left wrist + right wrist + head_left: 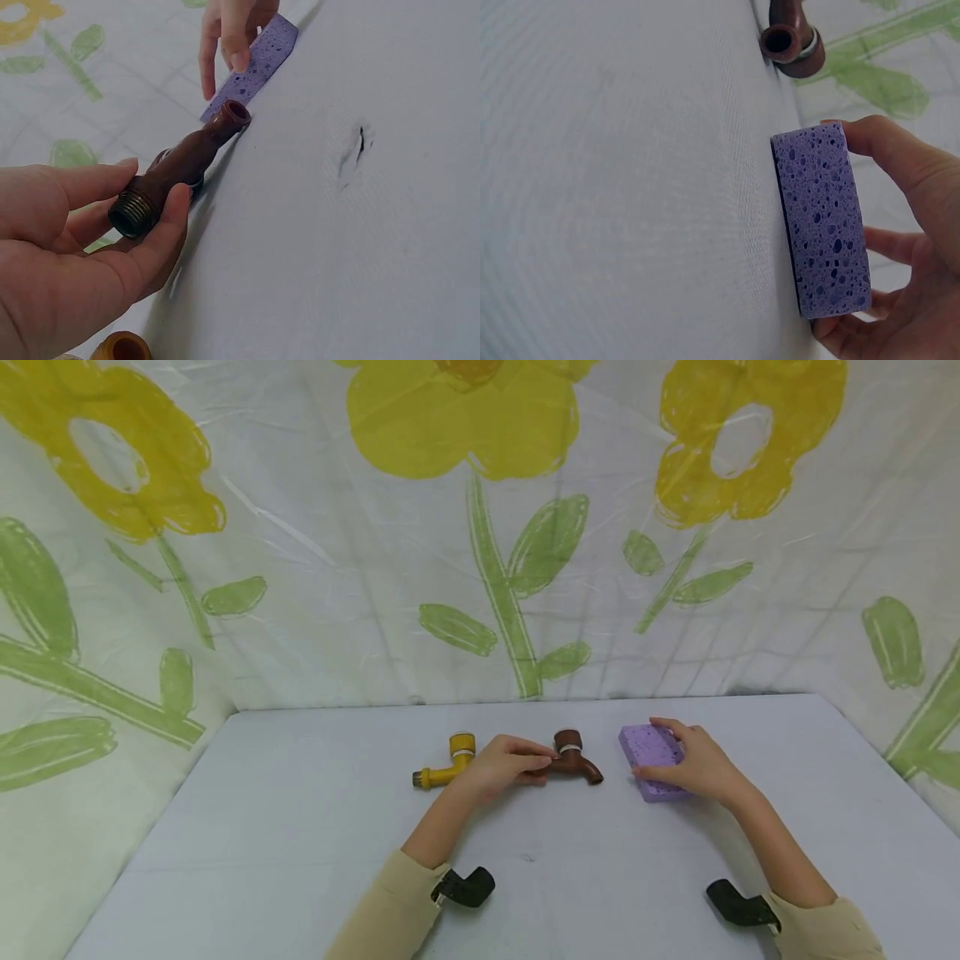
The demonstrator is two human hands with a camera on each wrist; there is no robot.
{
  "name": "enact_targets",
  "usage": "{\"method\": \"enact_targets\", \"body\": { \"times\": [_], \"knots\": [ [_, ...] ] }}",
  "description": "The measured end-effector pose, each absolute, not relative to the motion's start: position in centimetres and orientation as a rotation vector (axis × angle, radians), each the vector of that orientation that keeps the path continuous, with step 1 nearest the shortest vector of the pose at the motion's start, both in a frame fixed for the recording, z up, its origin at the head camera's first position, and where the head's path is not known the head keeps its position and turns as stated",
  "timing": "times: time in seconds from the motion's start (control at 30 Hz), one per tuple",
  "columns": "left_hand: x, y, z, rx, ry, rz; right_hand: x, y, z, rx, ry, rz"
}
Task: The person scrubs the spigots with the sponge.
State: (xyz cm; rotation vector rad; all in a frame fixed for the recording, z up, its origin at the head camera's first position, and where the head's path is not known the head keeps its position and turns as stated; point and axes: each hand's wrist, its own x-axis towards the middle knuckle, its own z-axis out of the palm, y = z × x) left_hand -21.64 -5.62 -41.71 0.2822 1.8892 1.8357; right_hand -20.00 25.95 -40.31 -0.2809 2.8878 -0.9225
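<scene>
My left hand (495, 770) pinches a brown plastic tap (573, 765) by its threaded inlet end, thumb on one side and fingers on the other. The tap's spout points to the right, and its round knob with a pale ring is on top. To the right, my right hand (702, 766) grips a purple, pitted sponge (825, 225) along its edges, thumb and fingers spread across it. The sponge lies close on the table, a short gap from the brown tap's spout. Just left of my left hand lies a yellow tap (441, 775), partly hidden behind that hand.
The white-covered table (270, 827) meets a hanging sheet (337, 635) printed with yellow flowers at its back edge. A small tear-like mark (360, 146) shows in the cover. Each sleeve carries a black wrist mount (468, 887).
</scene>
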Motion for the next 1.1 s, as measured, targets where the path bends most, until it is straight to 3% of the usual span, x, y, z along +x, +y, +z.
{"method": "enact_targets", "body": {
  "times": [1.1],
  "knots": [
    [-21.0, -5.9, -41.0, 0.154, 1.666, 2.195, -19.5, 25.1, -37.7, -0.261, 2.821, -1.142]
  ]
}}
